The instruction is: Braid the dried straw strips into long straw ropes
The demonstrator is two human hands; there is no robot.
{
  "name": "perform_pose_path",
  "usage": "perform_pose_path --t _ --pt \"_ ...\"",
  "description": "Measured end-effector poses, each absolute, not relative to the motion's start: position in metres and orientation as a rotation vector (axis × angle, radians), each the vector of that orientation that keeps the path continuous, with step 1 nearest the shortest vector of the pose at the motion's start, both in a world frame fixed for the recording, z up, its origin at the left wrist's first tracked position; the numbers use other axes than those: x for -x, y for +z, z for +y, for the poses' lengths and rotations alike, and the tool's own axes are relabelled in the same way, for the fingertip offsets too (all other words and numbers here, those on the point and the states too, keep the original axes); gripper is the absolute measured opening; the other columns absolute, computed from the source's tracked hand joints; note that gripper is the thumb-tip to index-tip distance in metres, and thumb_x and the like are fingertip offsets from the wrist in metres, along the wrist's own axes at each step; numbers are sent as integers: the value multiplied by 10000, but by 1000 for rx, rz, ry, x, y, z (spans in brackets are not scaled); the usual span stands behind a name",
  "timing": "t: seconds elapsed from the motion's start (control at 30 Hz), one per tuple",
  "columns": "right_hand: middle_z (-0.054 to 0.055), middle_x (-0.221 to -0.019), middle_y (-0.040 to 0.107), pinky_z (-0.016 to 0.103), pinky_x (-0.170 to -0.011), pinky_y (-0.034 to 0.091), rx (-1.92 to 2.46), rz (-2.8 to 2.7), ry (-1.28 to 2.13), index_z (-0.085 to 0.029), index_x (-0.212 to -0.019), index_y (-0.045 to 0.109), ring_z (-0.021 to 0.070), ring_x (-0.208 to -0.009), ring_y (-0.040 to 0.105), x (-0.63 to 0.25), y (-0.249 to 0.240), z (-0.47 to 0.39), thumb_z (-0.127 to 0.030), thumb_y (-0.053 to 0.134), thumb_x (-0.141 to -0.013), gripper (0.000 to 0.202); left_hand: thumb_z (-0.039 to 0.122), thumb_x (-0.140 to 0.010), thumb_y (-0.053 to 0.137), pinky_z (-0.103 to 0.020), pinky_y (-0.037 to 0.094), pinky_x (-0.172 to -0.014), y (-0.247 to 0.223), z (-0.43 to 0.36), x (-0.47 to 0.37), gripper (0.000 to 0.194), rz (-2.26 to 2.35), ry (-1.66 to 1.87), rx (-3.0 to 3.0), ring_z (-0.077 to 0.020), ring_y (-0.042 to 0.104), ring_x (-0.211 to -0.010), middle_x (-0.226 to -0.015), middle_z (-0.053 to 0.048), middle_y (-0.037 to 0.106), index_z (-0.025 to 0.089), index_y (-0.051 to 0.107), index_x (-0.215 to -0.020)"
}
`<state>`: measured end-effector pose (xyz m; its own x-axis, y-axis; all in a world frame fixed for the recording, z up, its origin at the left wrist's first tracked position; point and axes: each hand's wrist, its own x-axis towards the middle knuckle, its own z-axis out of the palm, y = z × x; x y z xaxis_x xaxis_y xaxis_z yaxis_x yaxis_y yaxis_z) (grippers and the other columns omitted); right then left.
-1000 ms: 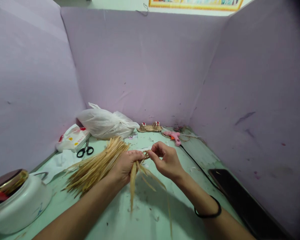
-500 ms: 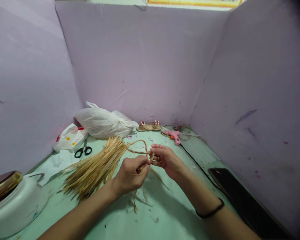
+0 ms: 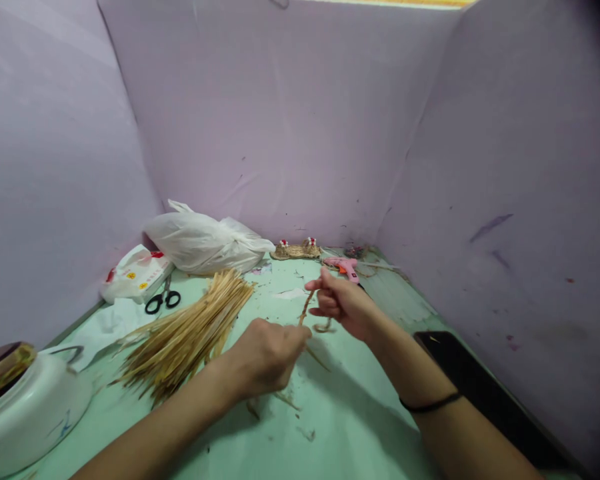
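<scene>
A thin twisted straw cord [image 3: 307, 307] runs between my two hands above the green table. My left hand [image 3: 270, 353] is closed in a fist on its lower end, with loose strands hanging below. My right hand [image 3: 343, 300] pinches the upper end between thumb and fingers, and a curled tail of cord shows under that palm. To the left of my hands lies a bundle of dry straw [image 3: 195, 333], fanned out toward the front.
Black-handled scissors [image 3: 163, 301], a tissue pack [image 3: 140, 275] and a tied white plastic bag [image 3: 205, 243] lie behind the straw. A woven straw piece [image 3: 296, 251] and a pink glue gun [image 3: 345, 267] are at the back. A white pot [image 3: 40, 413] stands front left; a black phone-like slab [image 3: 480, 393] lies right.
The large cord loop beside the straw is gone from there, and the cord now stretches short between my hands. My right hand has moved up and right; my left hand shifted slightly right.
</scene>
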<state>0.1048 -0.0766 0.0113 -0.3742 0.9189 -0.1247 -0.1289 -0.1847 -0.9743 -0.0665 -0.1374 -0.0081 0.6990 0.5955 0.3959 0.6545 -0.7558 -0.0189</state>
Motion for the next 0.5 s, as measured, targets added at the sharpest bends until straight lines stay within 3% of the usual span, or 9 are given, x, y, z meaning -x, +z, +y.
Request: perform_pose_path --t 0.03,0.1,0.2,0.33,0.4,0.5 --pt "-110 -383 213 234 -510 401 1019 -1277 1647 -160 -679 571 34 -347 182 -114 13 -71 -484 470 -737 344 187 -798 382 -224 380 -507 -6 -134 71 183 -1178 -728 2707 -121 540 -540 -641 -15 593 153 522 -910" --pt "-101 -367 208 217 -481 385 1042 -1394 1544 -155 -618 570 38 -351 179 -132 18 -63 -434 460 -749 328 242 -800 399 -217 381 -555 0 -126 81 236 -1549 -985 2536 -113 541 -567 -646 -9 598 164 528 -980" --pt "-59 -381 353 220 -474 378 1047 -1609 1435 -138 -648 620 49 -369 263 -156 29 -59 -384 464 -739 305 260 -765 429 -225 359 -582 10 -114 93 221 -1947 -929 2381 -130 534 -616 -652 -16 600 174 598 -878" --pt "34 -599 592 232 -492 384 1235 -1924 1356 -138 -829 660 92 -483 462 -171 35 -62 -377 524 -712 299 257 -747 412 -217 305 -544 20 -109 100 261 -2002 -783 2474 -113 459 -552 -552 -1 535 160 586 -579" --pt "59 -755 634 254 -580 417 1310 -2032 1249 -165 -966 631 139 -632 547 -168 30 -62 -333 604 -650 359 269 -731 427 -211 291 -530 22 -110 100 256 -1959 -891 2587 -99 419 -521 -515 14 500 154 591 -571" --pt "70 -903 624 267 -671 421 1235 -2136 1107 -195 -1041 590 177 -811 558 -153 17 -62 -307 630 -629 429 304 -699 463 -208 288 -512 22 -110 100 243 -2016 -1130 2749 -93 400 -506 -519 20 503 143 631 -629"
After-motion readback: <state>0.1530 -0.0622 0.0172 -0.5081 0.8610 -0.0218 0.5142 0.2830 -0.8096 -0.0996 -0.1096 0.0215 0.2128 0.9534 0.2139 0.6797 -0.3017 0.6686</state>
